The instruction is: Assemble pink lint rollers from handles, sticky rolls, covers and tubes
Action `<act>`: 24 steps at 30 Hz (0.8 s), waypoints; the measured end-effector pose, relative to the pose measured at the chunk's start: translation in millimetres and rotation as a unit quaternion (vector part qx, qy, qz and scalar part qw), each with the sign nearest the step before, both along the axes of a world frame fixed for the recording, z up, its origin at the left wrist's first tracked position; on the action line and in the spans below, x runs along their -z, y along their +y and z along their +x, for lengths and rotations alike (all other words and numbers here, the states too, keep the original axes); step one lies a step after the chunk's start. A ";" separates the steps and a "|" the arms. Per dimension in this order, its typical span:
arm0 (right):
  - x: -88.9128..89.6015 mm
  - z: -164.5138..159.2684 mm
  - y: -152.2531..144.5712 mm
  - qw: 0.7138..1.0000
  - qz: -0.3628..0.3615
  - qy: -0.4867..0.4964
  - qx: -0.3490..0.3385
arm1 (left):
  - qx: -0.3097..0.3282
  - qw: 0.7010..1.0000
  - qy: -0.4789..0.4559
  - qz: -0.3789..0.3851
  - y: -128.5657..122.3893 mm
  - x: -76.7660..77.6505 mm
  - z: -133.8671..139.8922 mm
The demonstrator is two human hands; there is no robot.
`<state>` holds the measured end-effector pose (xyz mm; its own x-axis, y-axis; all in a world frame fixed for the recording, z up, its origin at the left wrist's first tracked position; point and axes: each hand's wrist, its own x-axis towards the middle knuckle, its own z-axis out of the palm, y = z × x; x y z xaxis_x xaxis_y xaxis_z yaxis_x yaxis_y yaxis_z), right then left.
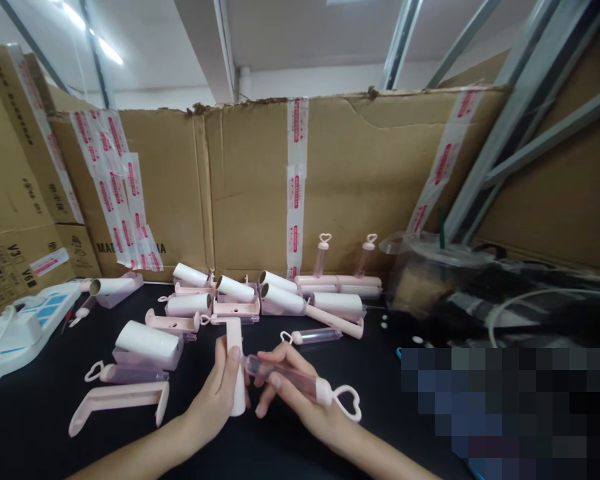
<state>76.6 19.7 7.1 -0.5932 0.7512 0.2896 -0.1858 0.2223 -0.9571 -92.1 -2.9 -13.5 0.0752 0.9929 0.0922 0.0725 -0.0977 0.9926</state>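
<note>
Upright in front of me, my left hand grips a pale lint roller frame, thumb on its near face. My right hand has its fingers around a lint roller handle, a see-through pink tube ending in a heart-shaped loop. The tube's far end points left and meets or nearly meets the frame's side; I cannot tell whether they are joined. To the left lie a loose pink frame, another heart-ended handle, and a white sticky roll in a clear pink cover. One more handle lies behind my hands.
Several white rolls, covers and frames crowd the back of the black table. Two handles stand against the cardboard wall. A power strip sits at left, a plastic cup with a green straw at right.
</note>
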 end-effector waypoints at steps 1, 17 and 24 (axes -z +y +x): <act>0.5 -1.7 -1.0 1.000 -0.016 0.005 0.010 | 0.001 1.000 0.014 0.000 -0.6 -0.7 -0.3; 4.7 -25.1 -24.1 0.959 -0.217 0.182 -0.018 | 0.050 0.966 0.106 0.231 -12.1 -6.1 -3.6; -1.3 -19.4 -28.2 0.973 -0.161 0.159 -0.038 | 0.084 0.969 0.090 0.214 -10.0 -4.5 -10.2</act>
<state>57.3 -8.5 8.4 -0.5686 0.7913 0.2248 -0.4890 -0.1054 -0.8659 -102.2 -12.9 -8.9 0.2863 0.8386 0.4634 0.1880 -0.5234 0.8311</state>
